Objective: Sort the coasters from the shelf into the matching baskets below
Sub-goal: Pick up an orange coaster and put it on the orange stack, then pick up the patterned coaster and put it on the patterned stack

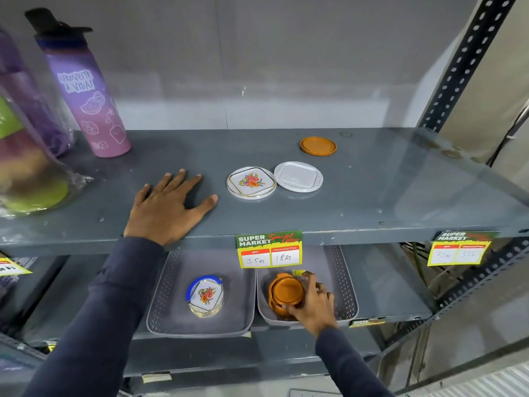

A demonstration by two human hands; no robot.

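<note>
**Orange coasters stacking up in the right basket**

Two grey baskets sit side by side on the lower shelf. The left basket (171, 316) holds a small stack of floral coasters (206, 296), the top one white with a red-and-orange flower print, and something blue curves round the back of the pile. The right basket (346, 293) holds a stack of orange coasters (283, 293), and the right hand (312, 302) is down in it, fingers curled round the stack's near and right edges, gripping it.

Up on the grey shelf (372, 196), three coasters lie loose: one floral coaster (251, 182), a plain white coaster (298, 177) just beside it on the right, and a single orange coaster (318, 145) further back, apart from the pair. The left hand (169, 207) rests flat on the shelf, fingers spread wide, holding nothing, a little to the left of the floral one.

At the far left stands a purple bottle (86, 93) reading "...ROVEITE A VIDA!", with wrapped goods beside it.

A price tag (269, 249) on the shelf edge hangs partly over the baskets: "SUPER MARKET", "MRP 35 Rs", "Discounted Price 18 Rs". A second tag (461, 249) to the right is too blurred to read surely.
</note>
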